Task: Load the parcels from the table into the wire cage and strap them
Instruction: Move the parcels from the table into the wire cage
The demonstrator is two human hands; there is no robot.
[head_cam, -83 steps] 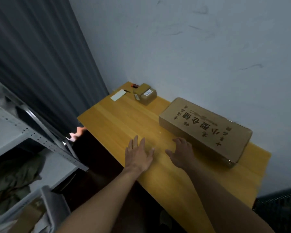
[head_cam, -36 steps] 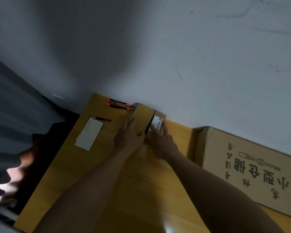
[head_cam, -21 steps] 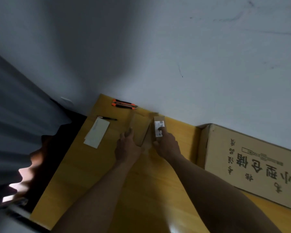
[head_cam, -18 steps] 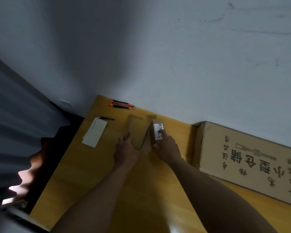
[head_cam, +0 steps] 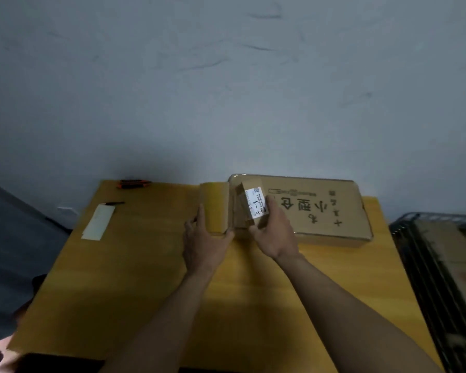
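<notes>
Hands mid-frame: left hand [head_cam: 203, 246] grips plain box [head_cam: 217, 208], right hand [head_cam: 273, 232] grips labelled box [head_cam: 249, 208] at near ends; both seem light, stiff.

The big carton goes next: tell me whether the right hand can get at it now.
Probably not yet: the right hand grips the labelled small parcel. The big carton lies just behind it, with nothing between them.

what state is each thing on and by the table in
plain small box: closed, gripped by left hand
labelled small box: closed, label up, gripped by right hand
large carton: closed, flat on table
paper slip: lying flat
wire cage: right of table
</notes>
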